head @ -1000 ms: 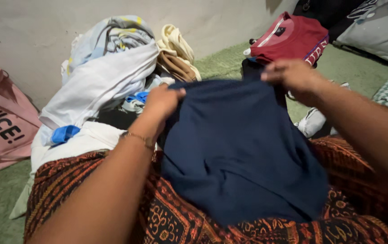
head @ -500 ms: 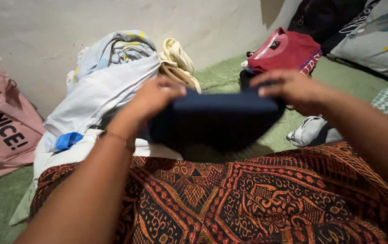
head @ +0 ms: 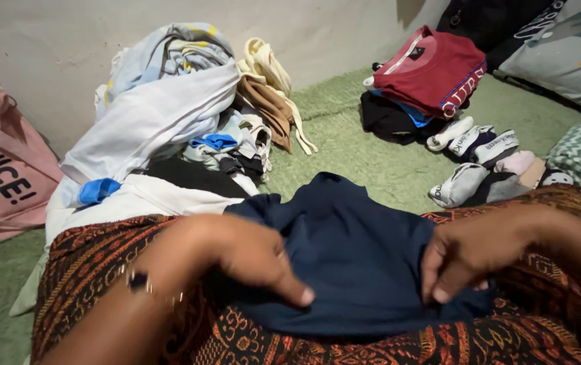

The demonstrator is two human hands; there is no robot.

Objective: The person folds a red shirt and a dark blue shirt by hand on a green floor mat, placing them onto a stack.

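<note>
Between both hands — navy garment (head: 361, 260), on lap

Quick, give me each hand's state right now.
Left hand: fingers curled, pressing on the navy garment in the lap; a closed grip cannot be told.
Right hand: fingers pinching the garment's edge.

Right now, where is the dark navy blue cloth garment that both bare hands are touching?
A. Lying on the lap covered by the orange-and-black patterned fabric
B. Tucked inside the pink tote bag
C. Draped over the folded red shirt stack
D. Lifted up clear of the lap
A: the dark navy blue cloth garment lies on the orange-and-black patterned fabric, with the left hand and right hand pressing it.
</note>
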